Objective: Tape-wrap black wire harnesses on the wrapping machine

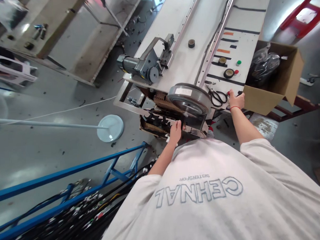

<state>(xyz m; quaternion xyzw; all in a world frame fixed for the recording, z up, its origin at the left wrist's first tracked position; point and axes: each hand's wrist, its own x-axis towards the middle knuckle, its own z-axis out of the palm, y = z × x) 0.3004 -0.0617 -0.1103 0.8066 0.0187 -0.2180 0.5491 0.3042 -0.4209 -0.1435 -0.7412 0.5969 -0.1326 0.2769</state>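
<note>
At the bench's near end, left hand point(175, 130) grips the dark machine frame point(160, 120) under the grey reel point(188, 97), right hand point(236, 99) rests loosely curled beside the scissors point(217, 97).

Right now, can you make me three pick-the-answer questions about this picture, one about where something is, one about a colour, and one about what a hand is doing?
1. Where are the scissors?
A. On the floor
B. On the white bench beside the round reel
C. Inside the box

2. What colour is the frame at lower left?
A. Blue
B. Yellow
C. Green

3. What is the right hand doing?
A. Hanging free in the air
B. Holding the scissors
C. Resting on the bench edge by the cardboard box

Answers: 1 B, they lie next to the reel. 2 A, its bars are blue. 3 C, it sits at the box corner, scissors apart from it.
</note>
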